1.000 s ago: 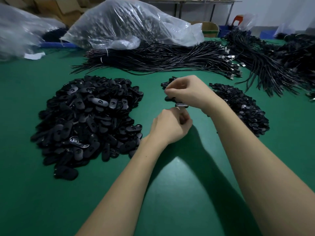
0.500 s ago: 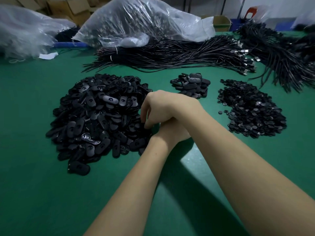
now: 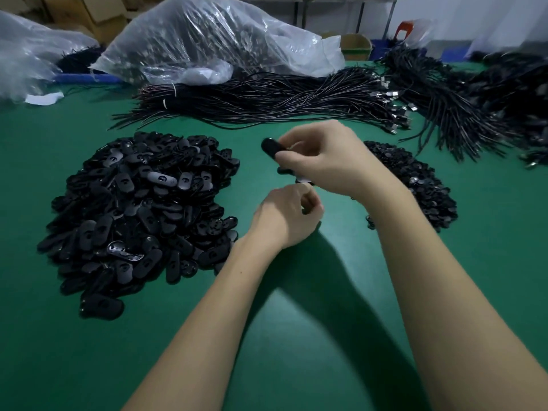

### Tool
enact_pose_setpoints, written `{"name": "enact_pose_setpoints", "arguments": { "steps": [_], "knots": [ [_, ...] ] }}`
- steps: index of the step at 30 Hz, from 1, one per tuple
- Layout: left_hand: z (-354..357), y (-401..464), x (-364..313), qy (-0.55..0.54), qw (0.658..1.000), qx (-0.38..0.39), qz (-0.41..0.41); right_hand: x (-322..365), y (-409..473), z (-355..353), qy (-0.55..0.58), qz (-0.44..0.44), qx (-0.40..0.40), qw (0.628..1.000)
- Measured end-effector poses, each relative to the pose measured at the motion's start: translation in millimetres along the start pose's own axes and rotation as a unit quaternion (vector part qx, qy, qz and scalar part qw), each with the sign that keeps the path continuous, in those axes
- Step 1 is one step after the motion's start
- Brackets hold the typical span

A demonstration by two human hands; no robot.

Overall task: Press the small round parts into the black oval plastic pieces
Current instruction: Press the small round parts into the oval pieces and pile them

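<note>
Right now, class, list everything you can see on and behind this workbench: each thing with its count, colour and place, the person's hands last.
Table: one, green, under everything.
Oval pieces pile: one big heap, black, left of the hands.
Round parts pile: one smaller heap, black, right, partly behind the right wrist.
Cable bundles: several, black, across the back and right.
Plastic bags: at least two, clear, back left and centre.
Cardboard boxes: a few, brown, behind the bags.
Oval piece: one, black, held above the table.
Right hand: grips the oval piece.
Left hand: fingers curled; contents unclear.
</note>
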State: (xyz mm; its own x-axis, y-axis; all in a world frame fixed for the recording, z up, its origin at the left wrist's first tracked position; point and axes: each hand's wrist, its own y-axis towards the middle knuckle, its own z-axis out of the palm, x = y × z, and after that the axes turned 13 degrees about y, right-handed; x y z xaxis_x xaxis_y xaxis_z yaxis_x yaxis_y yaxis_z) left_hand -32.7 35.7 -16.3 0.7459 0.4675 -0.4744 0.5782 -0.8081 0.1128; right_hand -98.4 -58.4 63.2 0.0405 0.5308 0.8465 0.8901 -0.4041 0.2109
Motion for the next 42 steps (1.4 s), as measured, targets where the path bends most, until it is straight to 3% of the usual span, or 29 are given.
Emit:
{"name": "enact_pose_setpoints", "arguments": {
  "steps": [3,8,12,21,23,25,27,29,32,42],
  "knots": [
    [3.2,0.6,2.7,-0.001,1.0,-0.001,-0.003,-30.0,-28.2,-22.1,0.024,0.052,-0.073,0.996],
    [4.8,1.3,3.7,0.004,1.0,-0.006,0.0,-65.2,-58.5,-30.5,0.12,0.164,-0.098,0.974],
    [5.0,0.8,4.0,0.003,1.0,-0.008,0.004,-71.4,-59.8,-32.2,0.165,0.18,-0.123,0.962],
    [1.5,-3.2,-2.3,-0.073,0.993,-0.066,0.064,-69.9,-58.6,-27.0,0.178,0.173,-0.072,0.966],
    [1.0,-3.4,-2.3,-0.077,0.993,-0.07,0.055,-69.0,-58.7,-30.4,0.147,0.183,-0.088,0.968],
    [0.5,-3.3,-1.2,-0.08,0.994,-0.068,0.042,-70.2,-59.2,-40.7,0.023,0.196,-0.141,0.97],
    [-0.2,-3.3,0.0,-0.081,0.994,-0.068,0.034,-72.4,-63.9,-54.4,-0.127,0.226,-0.175,0.95],
    [-0.9,-2.7,0.5,-0.084,0.994,-0.071,0.027,-74.8,-70.0,-65.1,-0.185,0.277,-0.167,0.928],
    [-0.7,-0.5,1.3,-0.094,0.994,-0.051,0.002,-78.2,-75.9,-69.4,-0.172,0.307,-0.174,0.92],
    [-4.3,3.6,4.6,-0.266,0.96,0.025,-0.084,-82.4,-77.2,-68.2,-0.059,0.247,-0.25,0.934]
  ]
}}
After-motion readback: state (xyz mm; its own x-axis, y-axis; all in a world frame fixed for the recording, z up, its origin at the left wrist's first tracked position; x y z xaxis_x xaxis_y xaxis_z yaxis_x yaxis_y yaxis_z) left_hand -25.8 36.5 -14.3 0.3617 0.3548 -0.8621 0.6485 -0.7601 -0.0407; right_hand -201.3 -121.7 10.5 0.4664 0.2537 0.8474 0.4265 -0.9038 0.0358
